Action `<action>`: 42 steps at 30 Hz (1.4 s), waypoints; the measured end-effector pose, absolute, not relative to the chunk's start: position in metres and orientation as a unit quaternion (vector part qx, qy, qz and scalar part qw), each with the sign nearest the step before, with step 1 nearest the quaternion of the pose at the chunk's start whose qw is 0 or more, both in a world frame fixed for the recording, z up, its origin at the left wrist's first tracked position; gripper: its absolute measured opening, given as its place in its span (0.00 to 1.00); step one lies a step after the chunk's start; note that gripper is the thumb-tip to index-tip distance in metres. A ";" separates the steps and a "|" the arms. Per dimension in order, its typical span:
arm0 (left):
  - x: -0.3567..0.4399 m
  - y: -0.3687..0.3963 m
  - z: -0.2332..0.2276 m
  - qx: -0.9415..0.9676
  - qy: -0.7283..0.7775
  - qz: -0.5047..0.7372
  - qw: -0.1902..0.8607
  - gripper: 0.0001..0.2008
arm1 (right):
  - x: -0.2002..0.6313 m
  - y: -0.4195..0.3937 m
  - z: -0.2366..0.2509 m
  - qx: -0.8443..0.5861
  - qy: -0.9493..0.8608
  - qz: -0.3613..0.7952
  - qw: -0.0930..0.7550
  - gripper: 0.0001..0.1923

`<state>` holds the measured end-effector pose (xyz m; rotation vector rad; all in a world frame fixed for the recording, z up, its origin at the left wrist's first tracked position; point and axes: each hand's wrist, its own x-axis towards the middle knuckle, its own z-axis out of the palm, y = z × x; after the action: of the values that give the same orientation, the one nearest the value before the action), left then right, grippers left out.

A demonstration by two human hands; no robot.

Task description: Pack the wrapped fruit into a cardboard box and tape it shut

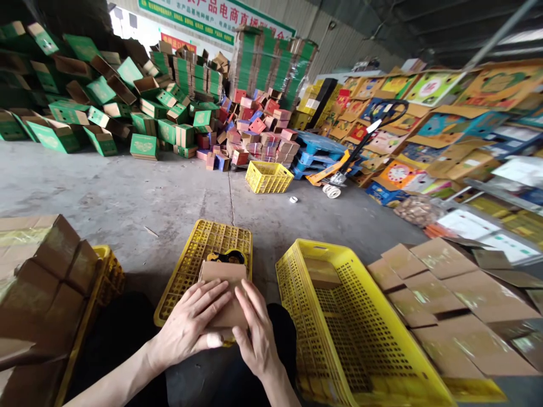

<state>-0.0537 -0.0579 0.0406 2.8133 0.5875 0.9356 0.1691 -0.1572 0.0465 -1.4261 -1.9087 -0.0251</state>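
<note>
Brown, plain-faced cardboard box (229, 314) at lower centre: the left hand (194, 317) and right hand (257, 332) lie on it unclenched, fingers extended, touching rather than grasping.

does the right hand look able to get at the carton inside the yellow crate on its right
Probably yes: the crate is open-topped and nothing seems to cover the carton, though the right hand, resting on the small box, must clear the side wall.
</note>
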 end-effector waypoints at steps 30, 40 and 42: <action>-0.049 -0.059 0.051 0.930 0.247 0.274 0.011 0.54 | 0.170 -0.144 0.052 -0.552 -0.786 -0.045 0.274 0.38; -0.070 -0.068 0.051 0.936 0.250 0.246 0.036 0.52 | 0.161 -0.148 0.054 -0.562 -0.761 -0.116 0.301 0.30; -0.073 -0.073 0.049 0.941 0.234 0.238 0.045 0.52 | 0.158 -0.152 0.055 -0.562 -0.769 -0.103 0.287 0.30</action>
<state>-0.0734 -0.0733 0.0494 2.8755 0.7148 0.7280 0.1581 -0.1515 0.0552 -1.5025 -2.0549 -0.2743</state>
